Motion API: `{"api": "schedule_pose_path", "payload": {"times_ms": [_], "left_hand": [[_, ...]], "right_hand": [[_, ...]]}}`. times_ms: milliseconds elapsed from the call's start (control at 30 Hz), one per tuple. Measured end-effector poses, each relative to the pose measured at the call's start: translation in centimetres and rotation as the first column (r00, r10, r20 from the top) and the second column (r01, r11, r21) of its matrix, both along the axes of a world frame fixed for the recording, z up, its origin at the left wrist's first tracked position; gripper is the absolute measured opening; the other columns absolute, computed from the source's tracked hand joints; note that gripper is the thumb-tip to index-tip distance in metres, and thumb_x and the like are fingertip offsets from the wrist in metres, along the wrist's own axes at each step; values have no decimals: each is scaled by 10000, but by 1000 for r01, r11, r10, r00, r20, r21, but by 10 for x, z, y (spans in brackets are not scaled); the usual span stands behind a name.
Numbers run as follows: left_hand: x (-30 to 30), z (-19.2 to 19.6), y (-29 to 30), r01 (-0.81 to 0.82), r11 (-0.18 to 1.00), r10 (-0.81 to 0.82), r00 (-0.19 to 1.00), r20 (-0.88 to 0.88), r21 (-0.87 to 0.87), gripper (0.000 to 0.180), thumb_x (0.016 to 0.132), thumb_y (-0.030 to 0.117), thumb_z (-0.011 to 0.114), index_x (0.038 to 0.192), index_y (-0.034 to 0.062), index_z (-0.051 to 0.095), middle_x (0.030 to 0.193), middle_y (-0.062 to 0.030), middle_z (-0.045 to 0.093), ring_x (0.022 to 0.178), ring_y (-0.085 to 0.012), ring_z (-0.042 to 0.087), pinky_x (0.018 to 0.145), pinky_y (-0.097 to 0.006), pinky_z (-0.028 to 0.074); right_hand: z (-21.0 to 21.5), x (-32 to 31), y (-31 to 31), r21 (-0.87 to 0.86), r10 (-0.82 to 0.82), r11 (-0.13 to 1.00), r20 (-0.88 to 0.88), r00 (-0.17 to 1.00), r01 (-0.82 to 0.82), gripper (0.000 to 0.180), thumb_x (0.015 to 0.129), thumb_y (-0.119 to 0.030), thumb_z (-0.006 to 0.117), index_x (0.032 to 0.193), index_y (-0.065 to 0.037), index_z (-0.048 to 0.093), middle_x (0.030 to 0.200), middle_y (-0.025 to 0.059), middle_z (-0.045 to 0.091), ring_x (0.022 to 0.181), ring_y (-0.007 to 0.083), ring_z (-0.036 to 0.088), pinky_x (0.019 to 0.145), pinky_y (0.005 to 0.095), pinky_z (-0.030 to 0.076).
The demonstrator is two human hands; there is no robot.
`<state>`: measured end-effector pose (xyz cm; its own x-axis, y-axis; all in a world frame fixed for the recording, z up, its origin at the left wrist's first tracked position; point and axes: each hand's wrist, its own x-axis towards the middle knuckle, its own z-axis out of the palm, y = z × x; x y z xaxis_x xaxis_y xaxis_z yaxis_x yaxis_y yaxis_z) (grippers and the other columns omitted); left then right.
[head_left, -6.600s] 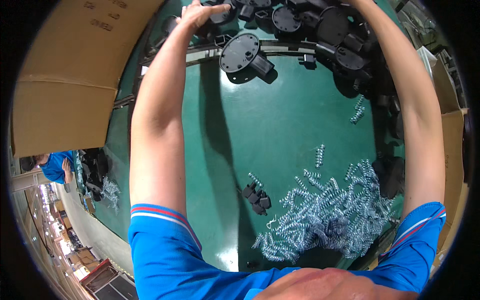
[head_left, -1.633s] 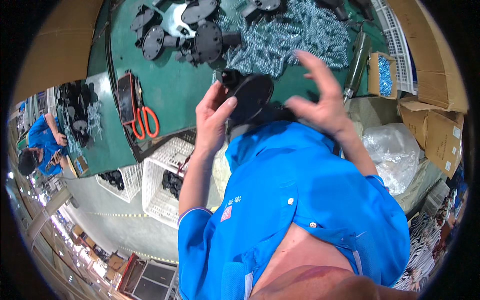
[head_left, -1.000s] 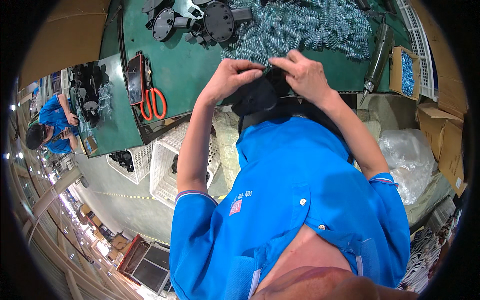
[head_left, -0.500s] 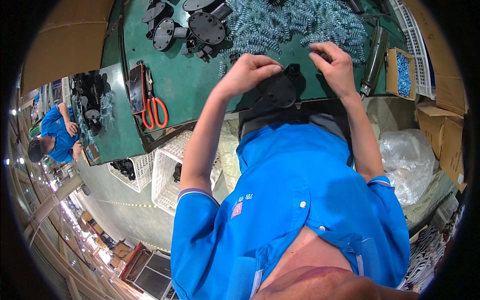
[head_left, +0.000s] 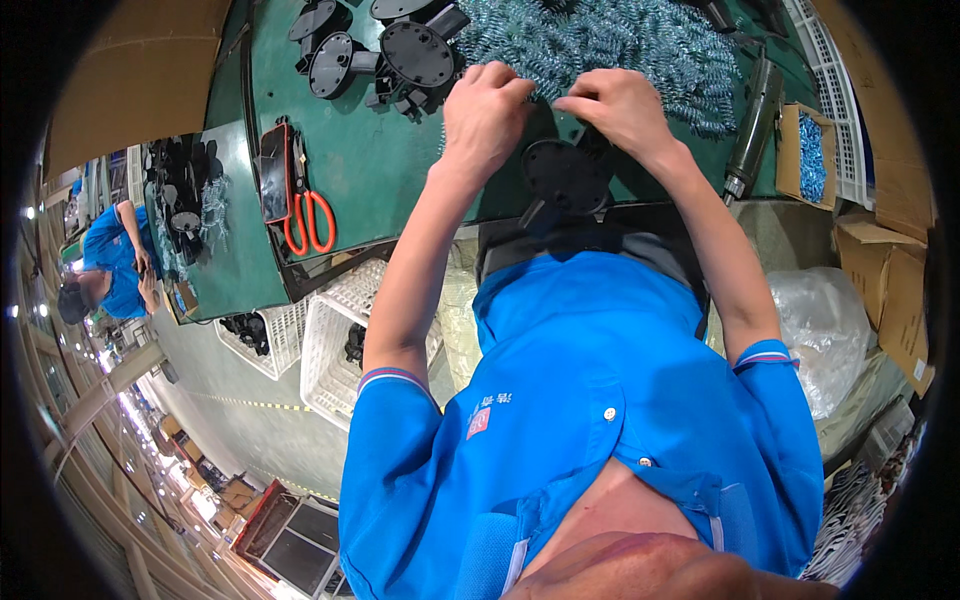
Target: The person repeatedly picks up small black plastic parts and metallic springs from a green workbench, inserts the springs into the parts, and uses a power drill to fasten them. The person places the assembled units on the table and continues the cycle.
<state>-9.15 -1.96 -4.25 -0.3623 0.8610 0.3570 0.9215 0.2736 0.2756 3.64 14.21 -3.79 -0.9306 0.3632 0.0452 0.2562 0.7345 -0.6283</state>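
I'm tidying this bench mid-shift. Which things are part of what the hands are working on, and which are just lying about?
In use:
left hand and right hand, both on the round black plastic part
pile of metal springs just behind the hands

Lying about:
red-handled scissors
black power screwdriver
small box of blue screws
white crates under the bench

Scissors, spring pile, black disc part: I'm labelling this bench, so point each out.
Scissors [head_left: 308,222], head view, on an orange handle loop.
Spring pile [head_left: 640,40], head view, mid-heap.
Black disc part [head_left: 565,178], head view, round face.
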Motion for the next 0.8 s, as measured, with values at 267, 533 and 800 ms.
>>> {"api": "schedule_pose_path", "payload": {"times_ms": [267,533,800], "left_hand": [[-4,-7,20,14,1000,-16,983,-185,-14,199,696,164,749,862,152,639,913,-18,592,910,-239,568,776,-374,430],[9,14,26,43,984,-109,911,398,172,222,859,122,691,1066,76,627,932,-84,573,836,-261,622,703,-339,524],[-26,10,40,344,921,-320,407,855,182,236,989,233,582,1099,28,618,886,-35,600,826,-136,582,768,-291,499]], "right_hand": [[-6,-20,9,57,37,998,-14,999,-36,231,726,-263,702,807,-48,716,819,180,692,751,348,687,659,454,548],[2,1,12,-623,-144,771,-378,915,-136,93,861,-83,703,900,-16,651,770,28,669,717,101,656,642,231,524],[11,2,29,195,303,953,-612,731,-232,82,851,32,647,914,-19,640,944,92,663,847,223,675,731,281,568]]}}
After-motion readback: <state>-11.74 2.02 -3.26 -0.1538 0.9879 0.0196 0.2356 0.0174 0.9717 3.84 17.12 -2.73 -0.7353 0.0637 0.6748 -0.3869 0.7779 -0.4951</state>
